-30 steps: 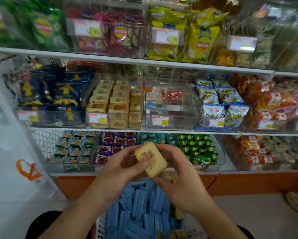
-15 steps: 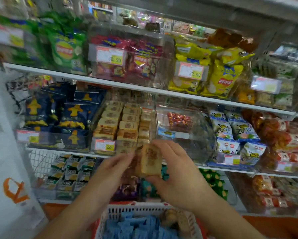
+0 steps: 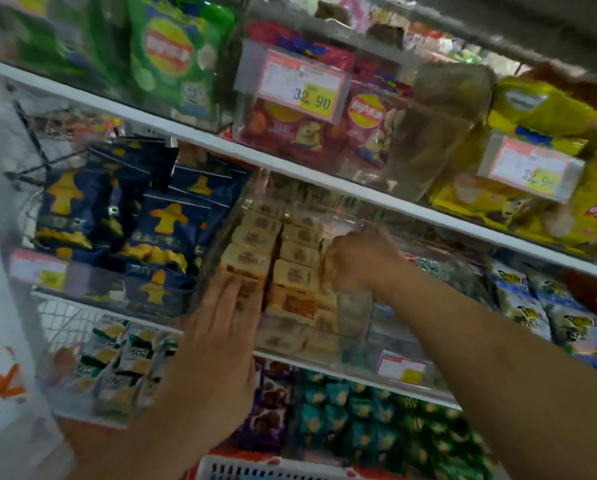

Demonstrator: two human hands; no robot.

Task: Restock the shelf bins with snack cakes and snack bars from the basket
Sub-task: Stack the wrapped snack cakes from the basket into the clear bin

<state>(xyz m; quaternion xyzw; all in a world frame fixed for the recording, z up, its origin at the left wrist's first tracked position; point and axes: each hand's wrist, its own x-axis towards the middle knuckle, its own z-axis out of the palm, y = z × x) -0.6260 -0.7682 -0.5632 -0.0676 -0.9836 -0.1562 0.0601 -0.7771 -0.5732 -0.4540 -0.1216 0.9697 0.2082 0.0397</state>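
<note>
Clear plastic bin (image 3: 345, 216) is where both hands are working now. A sec ago the person was holding one tan snack cake between both hands, down low over the basket. Now the right hand (image 3: 356, 261) is reaching up into the bin w/ fingers curled tight. It's prob still holding that cake, but the cake is hiding behind the fingers, so I can't tell for sure. The left hand (image 3: 221, 327) is lying flat w/ straight fingers on the bin's front, just below the rows of snack cakes (image 3: 283, 258). It's holding nothing.

So one more cake is likely going into its row, at the right end next to the right hand. The job is moving along, but more stuff is waiting: the basket (image 3: 276, 469) is peeking in right under the left arm, at the bottom edge.

Around the hands: dark blue snack bags (image 3: 127, 223) are sitting to the left of the left hand. Chip bags and a price tag (image 3: 300, 84) reading 32.90 are sitting on the white shelf (image 3: 200, 140) above both hands. Small green and purple packs are lying in bins below the arms. Pic is blurry bc the head is moving.
</note>
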